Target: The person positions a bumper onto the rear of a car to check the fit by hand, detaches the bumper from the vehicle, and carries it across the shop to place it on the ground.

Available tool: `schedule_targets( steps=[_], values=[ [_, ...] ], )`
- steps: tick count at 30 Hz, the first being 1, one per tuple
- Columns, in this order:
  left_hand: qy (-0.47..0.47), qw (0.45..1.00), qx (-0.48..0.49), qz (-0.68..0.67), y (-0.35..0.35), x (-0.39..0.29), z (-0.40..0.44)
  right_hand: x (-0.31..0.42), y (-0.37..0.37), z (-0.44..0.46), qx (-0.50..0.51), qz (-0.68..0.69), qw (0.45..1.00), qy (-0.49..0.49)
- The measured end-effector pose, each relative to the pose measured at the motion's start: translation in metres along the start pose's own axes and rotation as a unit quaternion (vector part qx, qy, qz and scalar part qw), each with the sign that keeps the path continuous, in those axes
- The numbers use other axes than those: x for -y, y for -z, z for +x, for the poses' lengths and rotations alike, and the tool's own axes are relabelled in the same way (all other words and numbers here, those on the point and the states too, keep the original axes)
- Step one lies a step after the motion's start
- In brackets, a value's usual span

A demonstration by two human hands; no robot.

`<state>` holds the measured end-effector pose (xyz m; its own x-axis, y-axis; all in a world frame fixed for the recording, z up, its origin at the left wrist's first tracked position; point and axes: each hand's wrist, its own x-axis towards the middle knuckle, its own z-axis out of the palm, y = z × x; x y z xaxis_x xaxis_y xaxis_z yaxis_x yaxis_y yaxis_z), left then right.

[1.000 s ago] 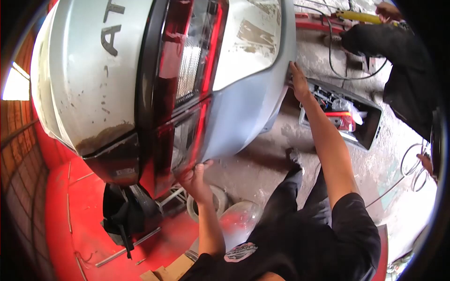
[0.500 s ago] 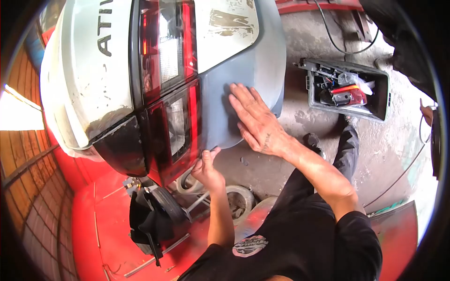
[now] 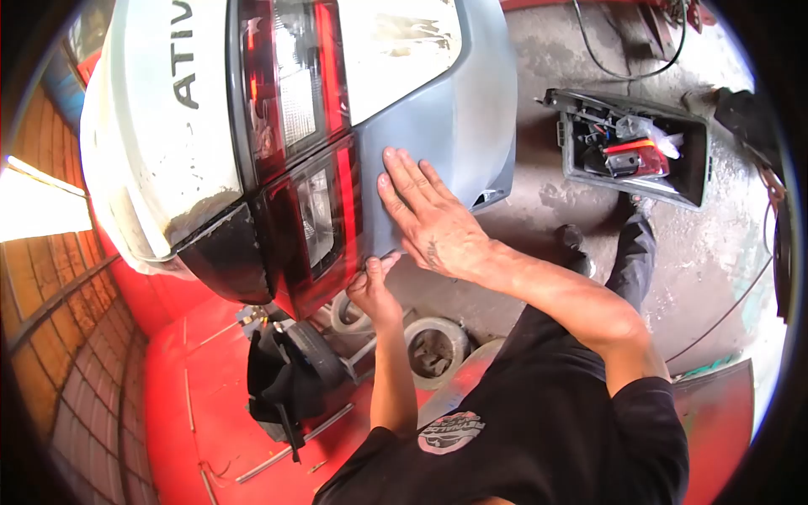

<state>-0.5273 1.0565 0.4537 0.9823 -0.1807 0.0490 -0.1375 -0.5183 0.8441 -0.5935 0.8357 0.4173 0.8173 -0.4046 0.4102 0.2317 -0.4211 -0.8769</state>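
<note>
A grey-primed car body panel (image 3: 421,109) borders a red and clear tail light (image 3: 324,210). My right hand (image 3: 438,227) lies flat on the panel beside the light, fingers stretched out and slightly apart. Below it, my left hand (image 3: 374,290) pinches the lower corner of the panel near the bottom of the tail light. Its thumb is on the near side, and some of its fingers are partly hidden. To the left is the white tailgate (image 3: 202,126) with dark letters, above a black trim piece (image 3: 227,257).
A grey bin (image 3: 572,172) with a red lamp and loose parts stands on the concrete floor. Tyres (image 3: 459,341) and a black plastic part (image 3: 273,383) lie below. A cable (image 3: 589,55) curves across the floor at the top. Another person's dark clothing (image 3: 745,126) shows at right.
My right hand has slid left over the panel, closer to the tail light and my left hand. My left hand stays at the lower corner. The view has shifted slightly.
</note>
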Motion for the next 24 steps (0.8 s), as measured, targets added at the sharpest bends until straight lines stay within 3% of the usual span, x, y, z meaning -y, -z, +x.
schedule_targets(
  steps=[3,5,9,12,18,21,24],
  values=[
    [-0.013,1.000,0.010,0.023,-0.004,-0.007,-0.004,-0.016,0.008,-0.005,0.012,-0.013,1.000,0.021],
    [-0.015,0.997,0.024,0.078,0.002,-0.005,-0.002,-0.022,0.017,-0.007,-0.013,0.043,0.997,0.055],
    [-0.005,0.997,0.033,0.066,-0.001,-0.006,-0.003,-0.028,0.028,0.000,-0.058,0.058,0.996,0.046],
    [0.006,0.999,0.029,0.019,-0.001,-0.009,-0.004,-0.027,0.030,0.017,-0.054,0.141,0.988,-0.036],
    [0.042,0.998,0.051,0.018,0.001,-0.002,-0.003,-0.013,0.027,0.027,-0.071,0.065,0.995,-0.040],
    [0.042,0.997,0.017,0.061,-0.015,-0.015,-0.009,-0.015,0.021,0.026,-0.078,0.032,0.996,-0.037],
    [0.063,0.996,0.060,0.028,-0.020,-0.029,-0.014,-0.014,0.022,0.025,-0.056,-0.017,0.997,-0.043]
  ],
)
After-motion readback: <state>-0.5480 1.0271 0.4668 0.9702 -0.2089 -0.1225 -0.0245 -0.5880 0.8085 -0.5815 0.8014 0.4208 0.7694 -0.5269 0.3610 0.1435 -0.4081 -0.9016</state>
